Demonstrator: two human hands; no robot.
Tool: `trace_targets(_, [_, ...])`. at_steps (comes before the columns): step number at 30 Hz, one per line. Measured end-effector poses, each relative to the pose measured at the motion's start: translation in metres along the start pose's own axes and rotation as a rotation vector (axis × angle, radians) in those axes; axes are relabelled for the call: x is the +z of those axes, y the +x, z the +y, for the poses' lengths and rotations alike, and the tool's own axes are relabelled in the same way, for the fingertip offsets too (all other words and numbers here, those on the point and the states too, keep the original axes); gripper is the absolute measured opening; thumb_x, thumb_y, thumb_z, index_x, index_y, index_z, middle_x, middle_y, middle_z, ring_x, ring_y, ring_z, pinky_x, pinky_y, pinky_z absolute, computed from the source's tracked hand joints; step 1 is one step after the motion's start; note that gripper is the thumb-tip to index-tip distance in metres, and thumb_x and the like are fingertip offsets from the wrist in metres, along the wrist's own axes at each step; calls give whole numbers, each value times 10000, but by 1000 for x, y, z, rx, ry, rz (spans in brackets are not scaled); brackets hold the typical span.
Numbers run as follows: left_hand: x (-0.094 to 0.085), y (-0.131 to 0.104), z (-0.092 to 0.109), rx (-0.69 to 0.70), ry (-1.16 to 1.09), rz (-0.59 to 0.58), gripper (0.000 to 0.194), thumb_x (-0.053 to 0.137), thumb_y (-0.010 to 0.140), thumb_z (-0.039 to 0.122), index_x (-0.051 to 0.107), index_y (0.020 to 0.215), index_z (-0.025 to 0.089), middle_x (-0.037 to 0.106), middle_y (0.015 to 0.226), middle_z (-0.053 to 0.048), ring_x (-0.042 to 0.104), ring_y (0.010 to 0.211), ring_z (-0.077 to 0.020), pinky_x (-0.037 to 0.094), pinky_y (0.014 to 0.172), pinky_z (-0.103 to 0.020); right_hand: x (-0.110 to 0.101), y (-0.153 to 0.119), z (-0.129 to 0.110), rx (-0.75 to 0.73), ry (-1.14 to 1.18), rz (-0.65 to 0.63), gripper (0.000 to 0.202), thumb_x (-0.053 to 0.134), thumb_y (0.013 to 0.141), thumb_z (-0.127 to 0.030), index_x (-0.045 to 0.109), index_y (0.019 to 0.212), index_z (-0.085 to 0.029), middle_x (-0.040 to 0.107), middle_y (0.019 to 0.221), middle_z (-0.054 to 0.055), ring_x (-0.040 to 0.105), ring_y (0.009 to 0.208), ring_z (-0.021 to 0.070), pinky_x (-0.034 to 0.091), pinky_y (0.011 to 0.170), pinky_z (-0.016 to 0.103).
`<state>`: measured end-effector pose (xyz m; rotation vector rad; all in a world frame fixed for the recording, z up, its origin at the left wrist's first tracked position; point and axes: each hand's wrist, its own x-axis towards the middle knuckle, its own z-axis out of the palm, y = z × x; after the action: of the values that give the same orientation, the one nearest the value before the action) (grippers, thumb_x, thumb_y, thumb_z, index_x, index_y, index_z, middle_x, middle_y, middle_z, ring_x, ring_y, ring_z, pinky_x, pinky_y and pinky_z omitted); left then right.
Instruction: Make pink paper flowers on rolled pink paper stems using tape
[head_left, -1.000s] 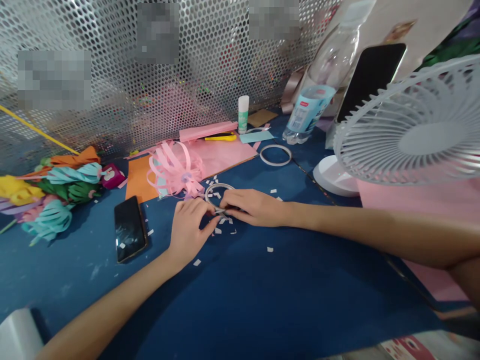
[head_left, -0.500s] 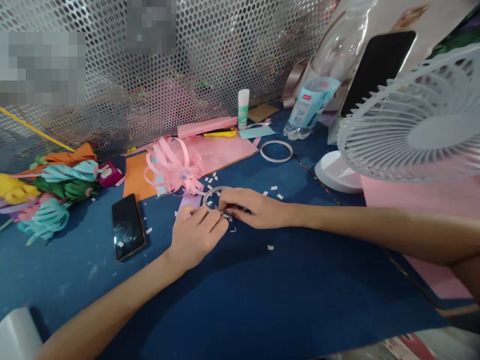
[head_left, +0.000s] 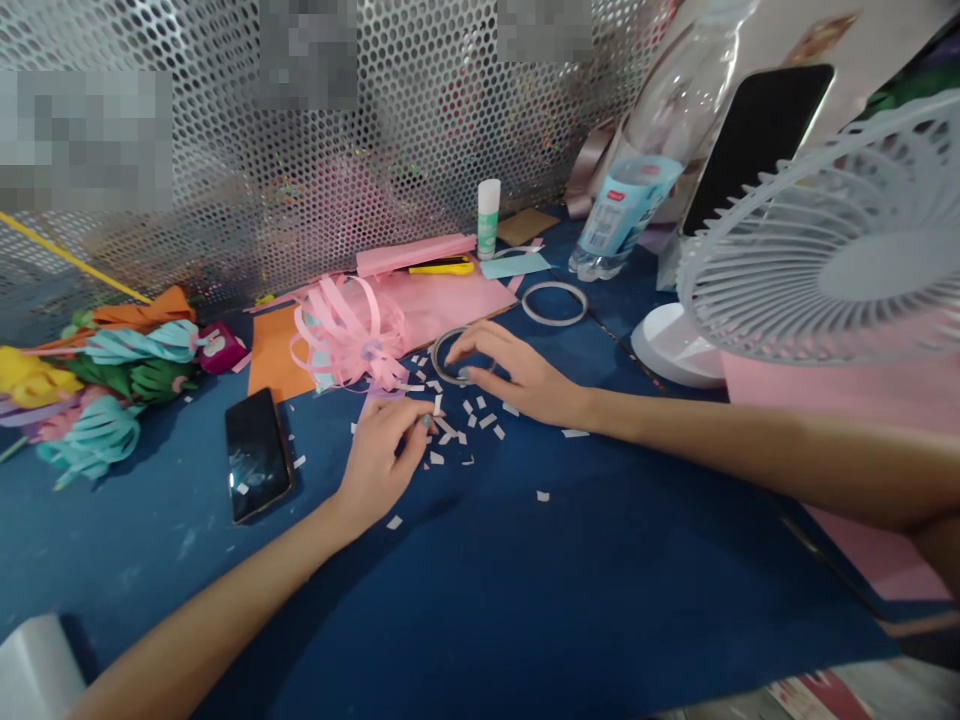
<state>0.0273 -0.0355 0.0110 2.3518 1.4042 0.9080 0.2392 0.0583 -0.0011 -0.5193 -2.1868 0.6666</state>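
We see the left hand (head_left: 382,458) low over the blue table (head_left: 540,590), its thumb and forefinger drawn close together; we cannot tell whether they pinch one of the white paper scraps (head_left: 487,421) lying at the fingertips. Beyond it and to its right, the right hand (head_left: 521,380) bends over a grey ring (head_left: 435,360). The tips of its thumb and forefinger stand apart, but we cannot tell if it grips this ring. Beyond the left hand we find a pink paper-strip ball (head_left: 369,350); to its left lies a phone (head_left: 257,455). Beyond the right hand rests another ring (head_left: 555,321).
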Motion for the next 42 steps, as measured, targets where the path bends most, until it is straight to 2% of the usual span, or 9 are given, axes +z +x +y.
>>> trace_targets(4, [0,0,1,49,21,-70,199,386,965,164,576,1016,196,698,866,-3,607,748,-154,401,780,-344,1,-1,-3,-170,27,-58,113,538,969,-286,602,944,-195,616,924,37,554,935,170,451,883,348])
trace_targets(10, [1,0,1,55,29,-84,216,379,968,171,576,1051,200,700,884,-14,623,772,-162,402,784,-351,3,0,1,-72,66,-63,158,610,927,-317,610,1015,-186,639,986,56,568,963,181,464,892,375])
trace_targets(17, [2,1,0,39,-14,-82,244,381,977,193,608,1068,190,719,892,-22,644,810,-172,410,803,-358,3,0,3,-149,103,-43,102,619,921,-265,633,857,-187,636,843,25,571,861,161,470,824,354])
trace_targets(22, [-4,4,-1,-97,-203,45,302,406,993,289,694,1021,202,729,842,-20,657,828,-166,467,818,-327,4,0,-2,-164,113,0,98,577,932,-207,596,838,-185,590,841,23,547,850,151,457,800,333])
trace_targets(26, [-30,10,-18,-138,-158,276,400,415,986,366,731,814,192,697,699,-18,601,597,-136,466,637,-274,5,0,-3,-109,171,45,95,559,934,-210,569,842,-188,583,857,26,545,833,140,455,745,294])
trace_targets(29, [-54,12,-41,-55,143,333,435,488,924,371,681,578,193,620,511,-12,586,523,-149,426,589,-274,5,1,-2,-4,206,90,64,542,929,-219,545,870,-193,595,875,23,538,771,123,453,702,276])
trace_targets(32, [-66,11,-65,-329,230,422,470,412,924,339,661,558,182,633,521,-23,584,507,-151,395,553,-267,5,2,-1,42,231,113,67,504,929,-226,525,874,-196,594,846,17,540,732,117,458,690,274])
trace_targets(36, [-66,11,-90,-494,494,308,288,517,811,358,663,637,180,583,548,-26,538,545,-181,320,522,-281,6,2,-2,54,239,113,76,494,930,-247,530,972,-195,608,913,40,572,784,130,476,720,291])
trace_targets(42, [-71,29,-104,-246,531,264,121,539,760,269,601,712,176,559,721,-38,539,679,-191,396,626,-296,8,1,0,40,230,80,216,497,922,-245,464,1131,-201,624,957,54,596,858,162,477,762,327])
